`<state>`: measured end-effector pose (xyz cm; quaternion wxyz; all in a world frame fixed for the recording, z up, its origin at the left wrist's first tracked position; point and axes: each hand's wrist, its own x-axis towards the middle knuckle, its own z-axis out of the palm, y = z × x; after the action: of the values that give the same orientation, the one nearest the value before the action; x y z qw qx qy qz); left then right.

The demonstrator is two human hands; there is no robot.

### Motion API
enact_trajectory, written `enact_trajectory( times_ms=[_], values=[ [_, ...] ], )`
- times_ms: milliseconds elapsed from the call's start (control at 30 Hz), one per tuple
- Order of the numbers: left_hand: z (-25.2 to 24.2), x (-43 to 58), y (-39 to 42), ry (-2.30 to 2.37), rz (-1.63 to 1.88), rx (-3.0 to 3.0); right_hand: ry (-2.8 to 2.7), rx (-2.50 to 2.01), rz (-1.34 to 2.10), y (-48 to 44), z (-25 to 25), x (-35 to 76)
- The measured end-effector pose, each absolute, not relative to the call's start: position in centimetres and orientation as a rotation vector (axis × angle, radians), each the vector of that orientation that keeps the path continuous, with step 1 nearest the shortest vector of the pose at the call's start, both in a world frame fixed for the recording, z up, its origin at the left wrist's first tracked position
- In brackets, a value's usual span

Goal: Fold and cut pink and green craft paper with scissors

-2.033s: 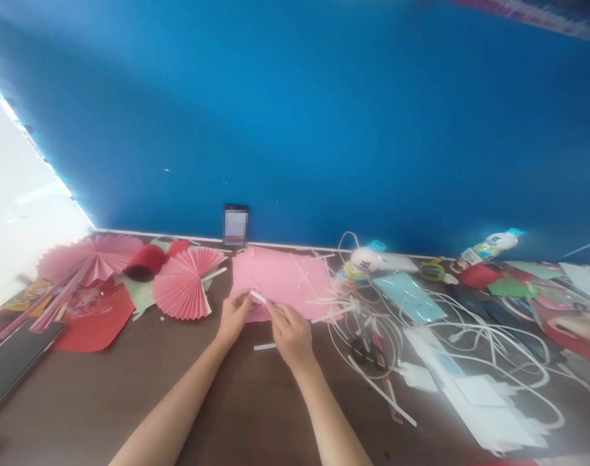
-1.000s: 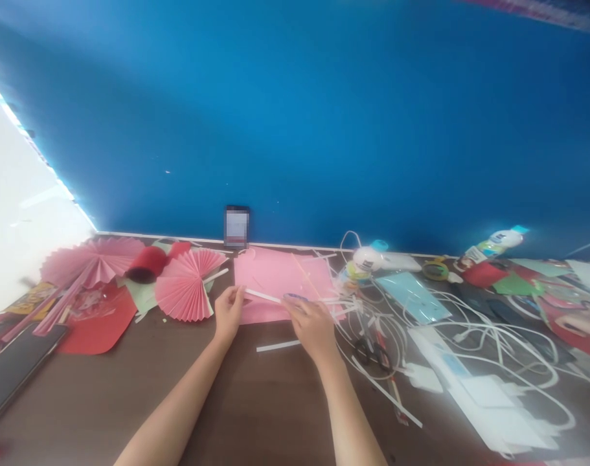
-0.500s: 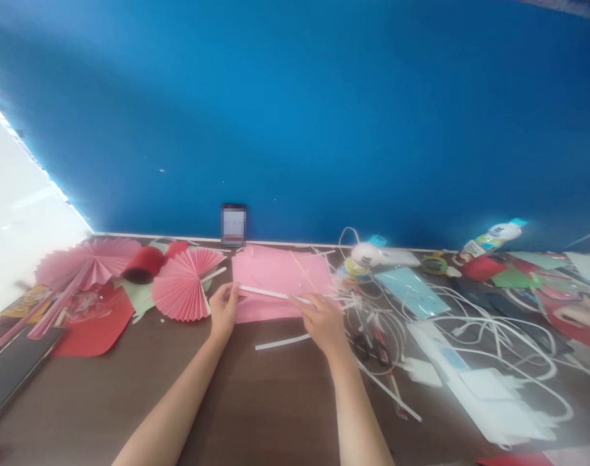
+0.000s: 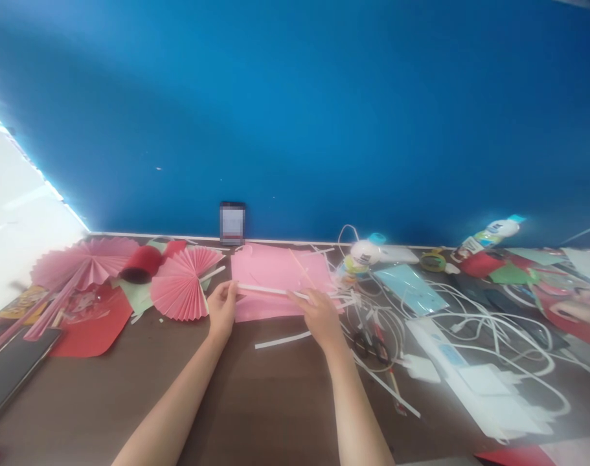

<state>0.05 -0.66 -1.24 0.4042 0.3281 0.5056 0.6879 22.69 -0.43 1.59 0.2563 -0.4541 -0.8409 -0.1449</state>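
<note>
A narrow white paper strip is stretched between my two hands, over the pink paper sheets. My left hand pinches its left end between thumb and fingers. Closed on the strip's right part is my right hand, its index finger pointing left along it. Another white strip lies on the brown table just in front. Left of my left hand stands a pleated pink paper fan. Scissors rest to the right of my right wrist.
Glue bottles stand at the back right. White cables and a power strip spread over the right side. On the left are a larger pink fan, a red roll and a dark tablet-like slab. Another person's hand shows far right.
Both hands keep the strip in nearly the same place; the right fingers have shifted very slightly. The whole view has moved a little with the head.
</note>
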Motion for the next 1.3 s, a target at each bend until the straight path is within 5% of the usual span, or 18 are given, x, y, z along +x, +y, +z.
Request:
enact_trajectory(
  times_ms=[433,967,1167,1300],
  values=[
    [-1.7,0.0,-0.4,1.140,1.744,0.721,-2.289,-1.236,-0.313,-0.1,1.0,22.9],
    [-1.6,-0.5,0.1,0.829,1.521,0.738,-1.844,-1.225,0.174,-0.4,1.6,21.1],
    [-1.6,-0.5,-0.5,1.521,1.721,1.590,-1.995,-1.251,-0.014,-0.9,2.1,20.9],
    [-0.9,0.7,-1.5,1.461,1.446,2.388,-2.080,-1.202,-0.067,-1.4,2.0,19.9]
  ],
)
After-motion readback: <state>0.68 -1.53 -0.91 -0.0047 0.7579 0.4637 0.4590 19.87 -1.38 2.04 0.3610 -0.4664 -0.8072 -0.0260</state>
